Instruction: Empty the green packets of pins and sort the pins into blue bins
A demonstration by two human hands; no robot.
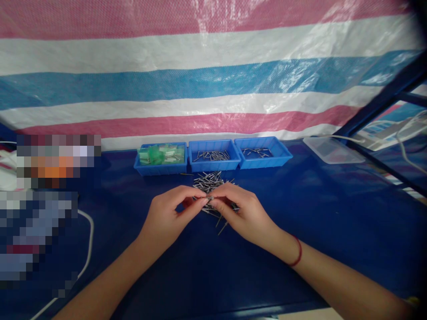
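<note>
My left hand point(171, 211) and my right hand point(247, 213) meet at the fingertips over the middle of the table. Both pinch a small silvery metal piece point(210, 198), apparently a blind rivet, mostly covered by the fingers. Beneath and behind them lies a loose pile of blind rivets point(207, 179), thin pins with thicker bodies. A few stick out toward me below my right fingers. Just past the pile, the middle blue tray point(216, 166) has many similar pins in it. Fewer lie in the right blue tray point(268, 162).
Green and clear plastic packets point(160, 154) fill the left blue tray point(162, 170). A translucent lid point(333, 151) rests at the back right, near a dark metal frame point(376, 104). At left, a white cable point(91, 235) curves past blurred-out areas. Striped sheeting point(187, 84) hangs behind.
</note>
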